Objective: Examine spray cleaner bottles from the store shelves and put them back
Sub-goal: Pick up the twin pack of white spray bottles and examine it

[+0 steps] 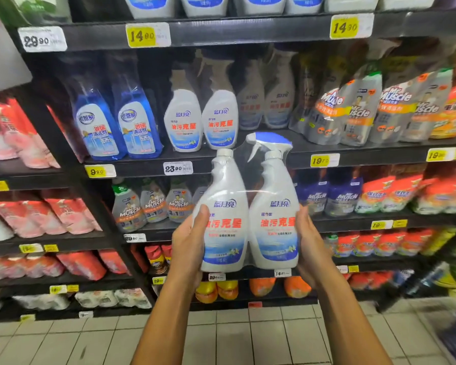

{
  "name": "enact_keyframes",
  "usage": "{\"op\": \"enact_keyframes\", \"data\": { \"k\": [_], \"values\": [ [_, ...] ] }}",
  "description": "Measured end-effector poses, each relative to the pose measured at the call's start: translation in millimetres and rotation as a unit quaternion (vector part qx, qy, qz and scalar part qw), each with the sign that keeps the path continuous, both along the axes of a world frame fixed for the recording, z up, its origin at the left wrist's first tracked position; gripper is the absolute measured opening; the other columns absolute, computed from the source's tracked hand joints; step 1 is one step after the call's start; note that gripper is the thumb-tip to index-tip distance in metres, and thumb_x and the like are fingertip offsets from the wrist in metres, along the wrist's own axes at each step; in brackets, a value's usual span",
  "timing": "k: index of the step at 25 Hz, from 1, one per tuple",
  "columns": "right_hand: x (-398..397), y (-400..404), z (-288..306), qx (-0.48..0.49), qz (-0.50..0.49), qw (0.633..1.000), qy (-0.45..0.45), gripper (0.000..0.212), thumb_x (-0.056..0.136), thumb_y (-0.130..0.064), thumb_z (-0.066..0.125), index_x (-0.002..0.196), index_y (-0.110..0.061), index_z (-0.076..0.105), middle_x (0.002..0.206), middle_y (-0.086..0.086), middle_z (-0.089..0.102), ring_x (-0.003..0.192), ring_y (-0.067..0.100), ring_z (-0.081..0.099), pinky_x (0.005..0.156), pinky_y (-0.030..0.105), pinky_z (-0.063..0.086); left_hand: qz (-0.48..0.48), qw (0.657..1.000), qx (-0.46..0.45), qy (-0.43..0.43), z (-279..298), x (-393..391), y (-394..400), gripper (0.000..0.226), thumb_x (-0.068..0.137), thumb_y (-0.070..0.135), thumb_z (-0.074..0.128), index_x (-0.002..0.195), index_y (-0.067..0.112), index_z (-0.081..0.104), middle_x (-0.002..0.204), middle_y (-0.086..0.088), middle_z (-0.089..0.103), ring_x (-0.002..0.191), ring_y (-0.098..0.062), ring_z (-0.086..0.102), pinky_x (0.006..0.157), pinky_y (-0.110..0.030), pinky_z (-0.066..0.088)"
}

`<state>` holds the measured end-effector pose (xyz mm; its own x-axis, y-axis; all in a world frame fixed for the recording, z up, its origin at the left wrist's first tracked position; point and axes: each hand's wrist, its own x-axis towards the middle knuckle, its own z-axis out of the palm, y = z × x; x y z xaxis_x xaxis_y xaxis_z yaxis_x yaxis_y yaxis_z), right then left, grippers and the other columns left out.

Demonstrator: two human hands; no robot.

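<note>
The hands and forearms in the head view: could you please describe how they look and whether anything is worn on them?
Both forearms are bare right to the bottom edge of the picture, so no sleeves show. The left hand and the right hand wear no gloves. No watch, bracelet or ring is visible on the wrists or on the parts of the fingers that show.

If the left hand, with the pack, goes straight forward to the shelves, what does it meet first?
Likely the Mr Muscle bottles on the shelf behind the left hand and its twin pack; depth is unclear.
</note>
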<state>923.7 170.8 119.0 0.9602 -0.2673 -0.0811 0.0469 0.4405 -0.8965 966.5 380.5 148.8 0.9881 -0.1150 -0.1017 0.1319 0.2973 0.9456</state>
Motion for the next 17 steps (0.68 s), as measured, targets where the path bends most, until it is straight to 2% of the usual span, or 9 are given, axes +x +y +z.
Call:
{"op": "enact_keyframes", "data": {
  "k": [3,6,10,14,17],
  "values": [
    [-2,26,1,-0.046,-0.064,0.997,0.007,0.039,0.085,-0.059,0.051,0.112,-0.036,0.066,0.107,0.006,0.076,0.099,0.026,0.074,0.068,0.035,0.061,-0.012,1.0,0.011,-0.023,6,-9,14,0.027,0.089,0.051,0.058,0.088,0.031,0.076,0.092,-0.007,0.078,0.082,-0.024,0.076,0.058,-0.029,0.058],
    [-8,44,5,-0.062,-0.087,0.994,0.001,0.031,0.084,-0.061,0.052,0.097,-0.04,0.072,0.104,0.006,0.077,0.097,0.026,0.074,0.067,0.035,0.061,-0.022,0.999,0.011,-0.034,9,-14,31,0.03,0.098,0.044,0.049,0.094,0.026,0.073,0.09,-0.007,0.077,0.081,-0.024,0.076,0.057,-0.028,0.058],
    [-18,64,7,-0.06,-0.1,0.993,-0.006,0.033,0.084,-0.059,0.053,0.099,-0.036,0.072,0.104,0.007,0.076,0.096,0.027,0.074,0.066,0.035,0.061,-0.031,0.998,0.023,-0.043,13,-20,52,0.03,0.099,0.044,0.047,0.1,0.022,0.068,0.089,-0.005,0.077,0.081,-0.022,0.076,0.056,-0.027,0.058],
    [-31,89,15,-0.076,-0.123,0.989,-0.025,0.031,0.086,-0.057,0.053,0.099,-0.035,0.071,0.102,0.005,0.077,0.093,0.024,0.075,0.063,0.032,0.06,-0.037,0.998,0.027,-0.054,14,-24,71,0.031,0.099,0.042,0.049,0.089,0.024,0.072,0.088,-0.005,0.078,0.08,-0.021,0.076,0.056,-0.026,0.057],
    [-44,103,28,-0.111,-0.133,0.984,-0.037,0.033,0.087,-0.057,0.053,0.104,-0.034,0.068,0.101,0.003,0.077,0.091,0.023,0.075,0.062,0.03,0.06,-0.029,0.999,0.008,-0.025,11,-25,84,0.036,0.098,0.042,0.049,0.079,0.028,0.076,0.086,-0.005,0.078,0.076,-0.022,0.076,0.052,-0.026,0.057]
  ]
}}
